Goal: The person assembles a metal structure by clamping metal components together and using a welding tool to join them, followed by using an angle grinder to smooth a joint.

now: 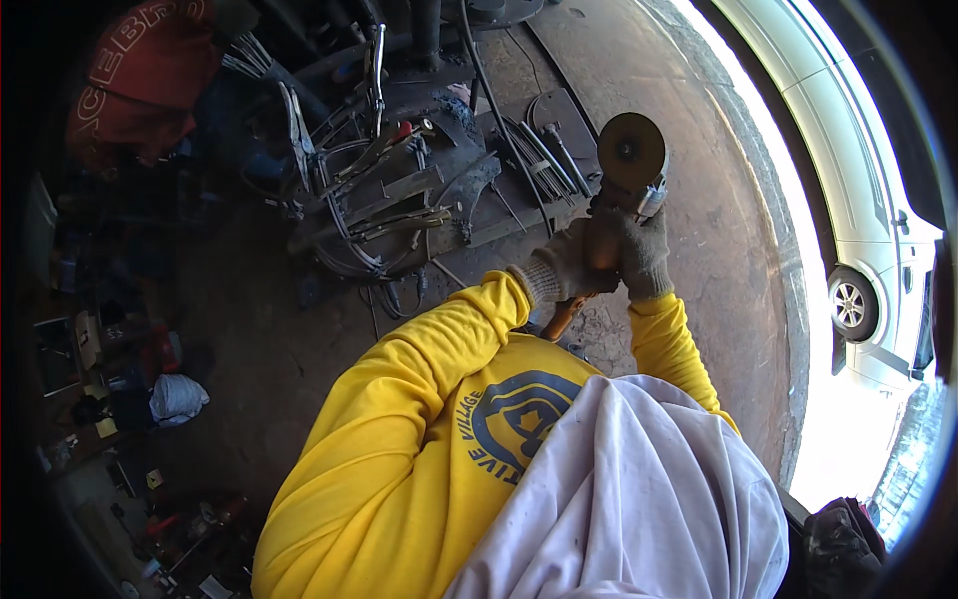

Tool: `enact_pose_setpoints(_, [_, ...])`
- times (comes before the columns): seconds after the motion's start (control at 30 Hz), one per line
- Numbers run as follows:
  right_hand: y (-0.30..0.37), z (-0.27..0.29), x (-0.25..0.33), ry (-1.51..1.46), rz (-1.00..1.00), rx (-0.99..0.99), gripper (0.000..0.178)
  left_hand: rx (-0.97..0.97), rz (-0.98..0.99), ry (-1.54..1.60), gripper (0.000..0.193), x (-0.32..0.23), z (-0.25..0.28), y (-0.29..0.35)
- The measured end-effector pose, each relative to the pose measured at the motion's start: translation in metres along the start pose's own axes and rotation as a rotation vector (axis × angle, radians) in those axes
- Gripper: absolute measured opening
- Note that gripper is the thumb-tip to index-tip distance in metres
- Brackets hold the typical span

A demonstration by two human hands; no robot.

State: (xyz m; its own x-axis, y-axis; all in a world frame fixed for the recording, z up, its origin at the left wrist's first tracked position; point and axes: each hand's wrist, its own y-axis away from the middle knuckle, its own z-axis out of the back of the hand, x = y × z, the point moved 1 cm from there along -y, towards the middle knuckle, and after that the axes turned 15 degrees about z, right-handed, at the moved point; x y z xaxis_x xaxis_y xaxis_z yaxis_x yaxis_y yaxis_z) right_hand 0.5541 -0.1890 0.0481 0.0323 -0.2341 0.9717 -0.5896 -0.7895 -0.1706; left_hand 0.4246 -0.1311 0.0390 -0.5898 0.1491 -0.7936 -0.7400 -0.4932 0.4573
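An angle grinder (652, 198) is held out in front of my body, its round brown disc (621, 165) at the far end. Both hands wear grey-brown knit gloves. My left hand (564, 262) is closed around the grinder's body from the left, and my right hand (644, 250) grips it from the right, close behind the metal head. An orange-brown part (567, 317) sticks out below the gloves toward my chest. My fingers are partly hidden by the gloves and the dark tool body. Whether the disc is spinning cannot be told.
Left of the grinder, a dark metal bench (489, 235) carries rods (544, 160), cables, and locking pliers (377, 80). A red cloth-like item (150, 80) is at upper left. Scattered tools and a grey cloth (178, 399) lie at left. A white vehicle (848, 150) stands outside, right.
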Motion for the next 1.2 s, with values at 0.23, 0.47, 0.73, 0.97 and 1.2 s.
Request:
enact_pose_setpoints(0.23, [0.008,-0.030,-0.001,0.117,-0.028,0.021,0.055,-0.073,-0.091,-0.025,0.079,0.028,0.028,0.030])
enact_pose_setpoints(0.47, [-0.001,0.001,-0.032,0.013,0.023,0.024,0.049,-0.671,-0.241,-0.369,0.046,0.091,0.085,0.054])
enact_pose_setpoints(0.73, [0.015,0.024,-0.066,0.106,-0.133,0.053,0.044,-0.865,0.210,-0.825,0.037,0.102,0.107,0.017])
enact_pose_setpoints(0.97, [0.007,0.030,-0.077,0.117,-0.170,0.134,0.047,-0.764,0.356,-0.864,0.029,0.087,0.112,0.014])
enact_pose_setpoints(1.2, [-0.006,0.055,-0.111,0.293,-0.125,0.186,0.046,-0.841,0.192,-0.938,0.027,0.060,0.101,0.038])
